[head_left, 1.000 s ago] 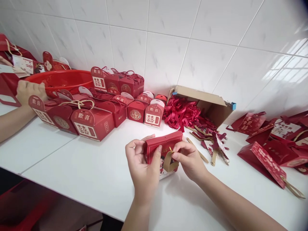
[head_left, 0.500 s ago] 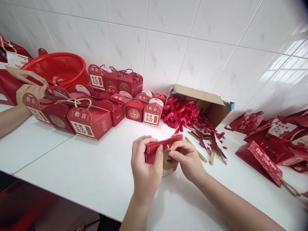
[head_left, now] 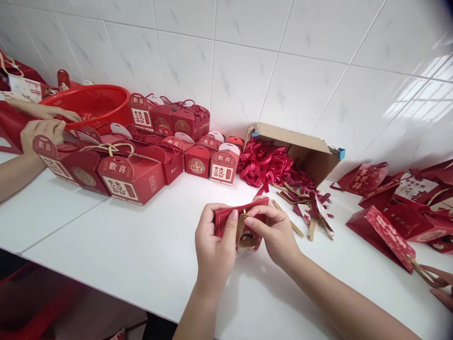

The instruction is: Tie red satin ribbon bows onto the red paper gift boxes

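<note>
A small red gift box (head_left: 226, 218) with pale stitching along its top edge and a printed front stands on the white table before me. My left hand (head_left: 216, 241) grips its left side, thumb pressed on the front near the top. At the top edge, my right hand (head_left: 271, 226) pinches a gold strap (head_left: 240, 227) by its end, where a small shiny gold fastener (head_left: 245, 212) shows. Whether the fastener passes through the box wall cannot be made out. Behind my right hand lie loose gold and dark red straps (head_left: 310, 226).
A cardboard carton (head_left: 293, 137) spills red ribbons (head_left: 265, 160). Red boxes (head_left: 132, 179) line the left and back. A co-worker's hands (head_left: 42, 132) are by a red basket (head_left: 106, 97). Red bags (head_left: 380, 236) lie right, where another person's fingers (head_left: 442, 283) touch a strap loop.
My right fingers and the gold fastener have shifted slightly left and up along the box. The co-worker's hand reaches further into the basket, which has tilted. Fingers have appeared at the right edge.
</note>
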`<state>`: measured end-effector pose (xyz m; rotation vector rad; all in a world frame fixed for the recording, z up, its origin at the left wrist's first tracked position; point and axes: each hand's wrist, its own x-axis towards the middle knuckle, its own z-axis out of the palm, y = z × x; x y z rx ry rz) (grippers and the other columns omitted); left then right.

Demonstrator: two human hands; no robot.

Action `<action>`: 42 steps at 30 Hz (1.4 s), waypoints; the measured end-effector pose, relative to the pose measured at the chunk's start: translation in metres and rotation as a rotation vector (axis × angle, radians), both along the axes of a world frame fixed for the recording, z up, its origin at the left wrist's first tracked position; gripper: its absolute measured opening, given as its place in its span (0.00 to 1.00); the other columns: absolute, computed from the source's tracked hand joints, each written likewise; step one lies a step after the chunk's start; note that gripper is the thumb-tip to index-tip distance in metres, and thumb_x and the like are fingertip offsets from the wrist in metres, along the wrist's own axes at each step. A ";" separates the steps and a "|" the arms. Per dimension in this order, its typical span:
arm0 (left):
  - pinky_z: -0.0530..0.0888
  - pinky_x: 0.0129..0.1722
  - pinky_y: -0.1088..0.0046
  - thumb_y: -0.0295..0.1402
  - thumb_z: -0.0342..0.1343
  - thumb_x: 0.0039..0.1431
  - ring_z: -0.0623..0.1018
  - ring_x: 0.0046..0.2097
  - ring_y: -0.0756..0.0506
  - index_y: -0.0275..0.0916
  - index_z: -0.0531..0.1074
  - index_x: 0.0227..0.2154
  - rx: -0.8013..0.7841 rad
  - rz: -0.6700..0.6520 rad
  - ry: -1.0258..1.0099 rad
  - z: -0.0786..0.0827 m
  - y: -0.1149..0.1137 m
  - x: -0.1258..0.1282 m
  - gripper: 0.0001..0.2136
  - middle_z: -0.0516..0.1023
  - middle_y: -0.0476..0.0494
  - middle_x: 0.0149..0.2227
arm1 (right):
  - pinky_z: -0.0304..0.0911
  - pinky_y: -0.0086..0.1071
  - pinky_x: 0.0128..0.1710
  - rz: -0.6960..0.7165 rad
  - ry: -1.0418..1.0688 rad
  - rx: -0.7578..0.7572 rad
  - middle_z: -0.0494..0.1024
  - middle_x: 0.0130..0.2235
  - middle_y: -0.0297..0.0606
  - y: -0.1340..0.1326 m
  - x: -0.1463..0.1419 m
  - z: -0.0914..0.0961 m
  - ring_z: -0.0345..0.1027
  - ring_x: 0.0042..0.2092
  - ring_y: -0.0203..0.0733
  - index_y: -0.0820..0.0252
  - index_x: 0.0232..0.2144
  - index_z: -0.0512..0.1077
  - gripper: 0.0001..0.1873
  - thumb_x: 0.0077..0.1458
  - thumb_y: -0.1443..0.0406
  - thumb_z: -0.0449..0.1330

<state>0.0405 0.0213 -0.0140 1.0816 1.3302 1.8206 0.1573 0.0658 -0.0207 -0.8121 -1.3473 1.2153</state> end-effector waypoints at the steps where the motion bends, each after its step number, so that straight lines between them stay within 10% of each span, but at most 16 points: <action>1: 0.73 0.34 0.73 0.40 0.58 0.55 0.74 0.31 0.48 0.40 0.67 0.31 0.002 0.006 0.015 0.000 0.000 0.000 0.10 0.73 0.49 0.28 | 0.63 0.29 0.35 -0.011 -0.001 0.012 0.68 0.34 0.34 0.000 0.000 0.000 0.64 0.37 0.36 0.54 0.24 0.78 0.07 0.41 0.61 0.71; 12: 0.73 0.27 0.76 0.38 0.58 0.55 0.74 0.28 0.49 0.39 0.66 0.31 0.033 -0.116 -0.031 0.006 -0.002 0.002 0.09 0.72 0.49 0.27 | 0.62 0.38 0.47 -0.267 -0.046 0.287 0.67 0.43 0.36 -0.003 -0.002 0.005 0.64 0.47 0.42 0.54 0.33 0.68 0.14 0.44 0.64 0.68; 20: 0.75 0.25 0.76 0.29 0.62 0.47 0.76 0.28 0.49 0.43 0.60 0.40 0.105 -0.331 -0.001 0.000 -0.005 0.006 0.20 0.70 0.48 0.35 | 0.60 0.26 0.24 -0.167 -0.134 0.206 0.67 0.26 0.29 -0.005 0.009 0.019 0.60 0.26 0.32 0.56 0.29 0.63 0.15 0.46 0.61 0.67; 30: 0.69 0.49 0.61 0.33 0.65 0.45 0.71 0.50 0.41 0.44 0.59 0.47 0.257 0.123 0.437 -0.006 0.006 0.001 0.27 0.66 0.42 0.47 | 0.60 0.27 0.20 -0.255 -0.177 0.500 0.72 0.26 0.31 -0.017 0.015 0.041 0.65 0.24 0.33 0.54 0.30 0.63 0.11 0.50 0.65 0.64; 42: 0.68 0.28 0.74 0.33 0.58 0.46 0.75 0.32 0.45 0.43 0.69 0.31 -0.072 -0.008 0.300 -0.003 0.013 -0.008 0.07 0.75 0.50 0.28 | 0.65 0.30 0.31 -0.339 -0.366 0.678 0.72 0.27 0.32 -0.005 0.030 0.054 0.68 0.31 0.37 0.55 0.28 0.62 0.12 0.49 0.61 0.64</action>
